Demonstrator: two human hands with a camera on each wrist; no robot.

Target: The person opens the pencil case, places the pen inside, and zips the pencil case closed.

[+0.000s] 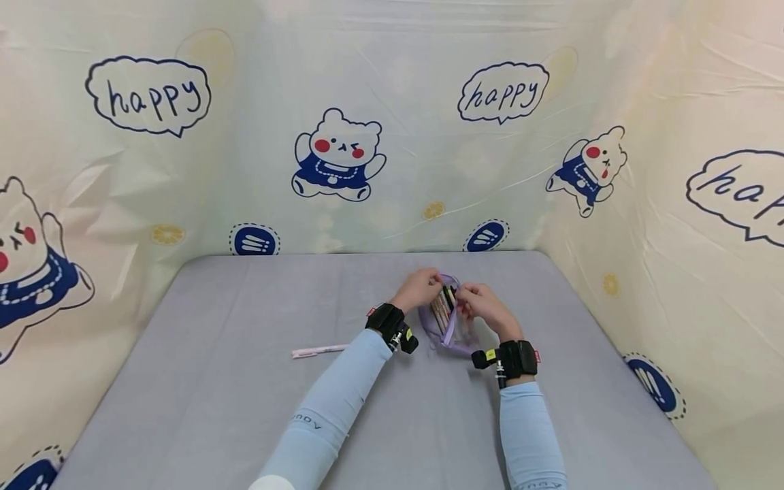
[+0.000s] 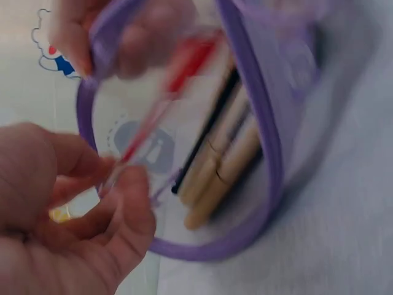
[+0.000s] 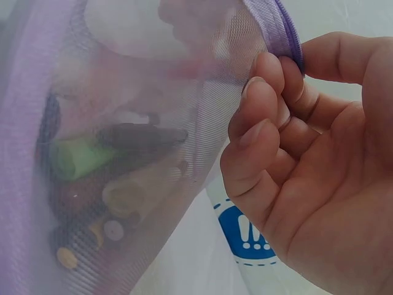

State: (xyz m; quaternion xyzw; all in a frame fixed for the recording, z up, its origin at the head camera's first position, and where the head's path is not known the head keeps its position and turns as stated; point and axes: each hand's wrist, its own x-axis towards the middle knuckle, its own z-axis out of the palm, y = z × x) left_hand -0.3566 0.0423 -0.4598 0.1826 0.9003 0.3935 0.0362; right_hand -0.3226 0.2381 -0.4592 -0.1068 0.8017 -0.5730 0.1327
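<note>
A mesh pouch (image 1: 431,332) with purple zipper edging stands on the table between the two hands, its mouth spread. Pens fill it; the left wrist view shows tan pens (image 2: 230,163) and a slim black one inside the purple rim (image 2: 270,123). My left hand (image 1: 418,288) is at the mouth, its thumb and fingers pinching the end of a red pen (image 2: 184,70), which is blurred. With thumb and fingers my right hand (image 1: 486,305) pinches the purple zipper edge (image 3: 282,31). Through the mesh in the right wrist view shows a green-ended pen (image 3: 80,157).
A pale pink pen (image 1: 315,352) lies on the grey table (image 1: 245,408), left of the pouch and partly behind the left forearm. Printed cloth (image 1: 404,136) with bears hangs along the back and sides of the table.
</note>
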